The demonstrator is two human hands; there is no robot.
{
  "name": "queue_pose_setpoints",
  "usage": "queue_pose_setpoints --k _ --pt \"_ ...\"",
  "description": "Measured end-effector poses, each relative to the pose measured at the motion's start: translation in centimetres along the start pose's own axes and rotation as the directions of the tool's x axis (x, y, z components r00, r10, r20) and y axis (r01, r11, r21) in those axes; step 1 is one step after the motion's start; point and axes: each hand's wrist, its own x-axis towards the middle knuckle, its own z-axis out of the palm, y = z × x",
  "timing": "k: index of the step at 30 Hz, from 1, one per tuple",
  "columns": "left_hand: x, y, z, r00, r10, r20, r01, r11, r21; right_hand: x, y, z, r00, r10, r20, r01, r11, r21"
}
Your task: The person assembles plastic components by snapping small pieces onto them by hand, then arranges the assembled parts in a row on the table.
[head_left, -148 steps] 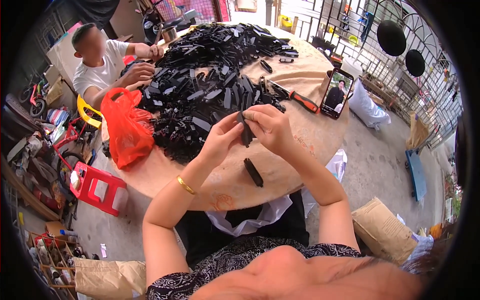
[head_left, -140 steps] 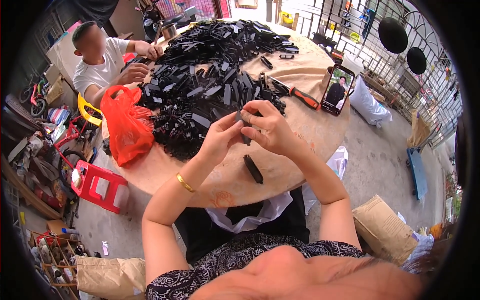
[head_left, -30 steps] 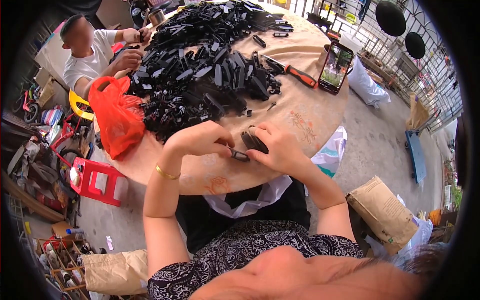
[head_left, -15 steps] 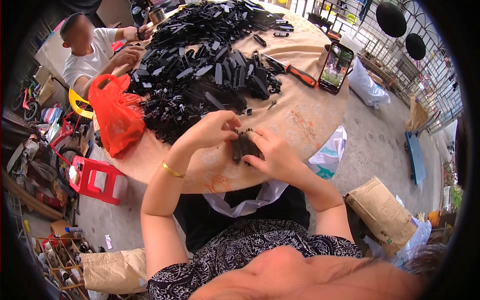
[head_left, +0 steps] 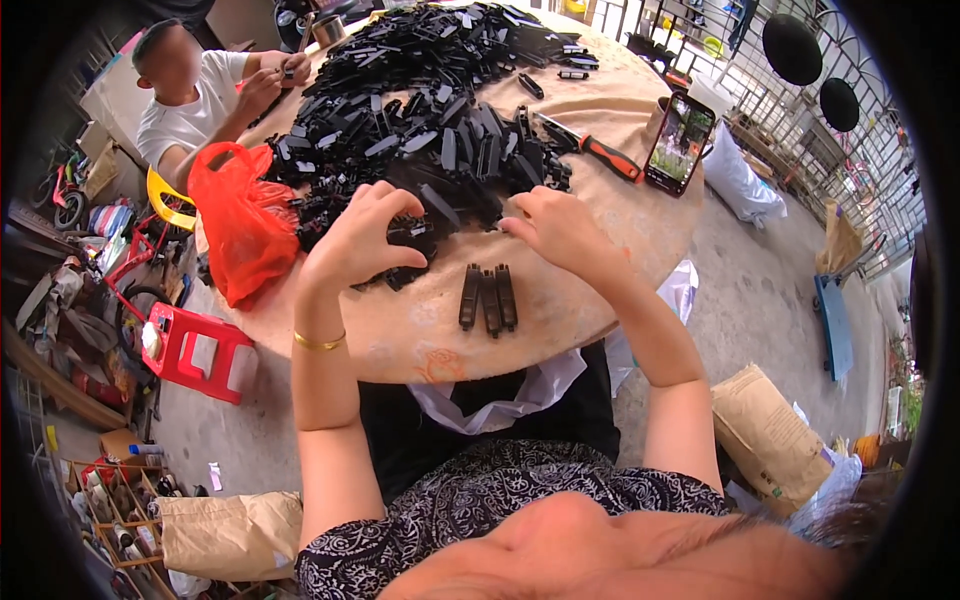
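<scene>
Three long black plastic parts (head_left: 506,300) lie side by side, slightly fanned, on the cloth-covered table in front of me. Beyond them rises a big heap of black plastic pieces (head_left: 400,135). My left hand (head_left: 365,238) hovers at the heap's near edge, thumb and fingers spread wide in a curve, holding nothing. At the heap's near right edge is my right hand (head_left: 556,232), its fingers curled in towards the thumb by the small loose pieces. Whatever lies between those fingertips is too small to make out.
A red plastic bag (head_left: 240,235) sits on the left edge. On the right are an orange-and-black-handled screwdriver (head_left: 612,158) and an upright phone (head_left: 680,145). A person (head_left: 200,90) across the table works with both hands. A red stool (head_left: 205,350) stands on the floor.
Both hands have let go of the black parts and moved forward to the heap. Three parts now lie uncovered on the cloth. The person opposite has brought both hands together.
</scene>
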Motion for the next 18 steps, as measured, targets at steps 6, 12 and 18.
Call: queue_pose_setpoints --k 6,12,18 --pt "-3.3 0.6 3.7 0.980 -0.011 -0.201 0.079 0.939 0.333 1.7 0.6 1.1 0.980 0.024 0.198 -0.007 0.996 -0.087" --pt "-2.5 -2.8 6.1 0.964 -0.020 -0.264 0.129 0.906 0.402 4.0 0.3 -0.1 0.929 0.084 0.360 -0.052 0.994 -0.097" --pt "1.5 -5.6 6.1 0.961 0.088 -0.263 0.053 0.871 0.488 6.6 1.0 -3.2 0.955 0.099 0.278 -0.213 0.883 0.417"
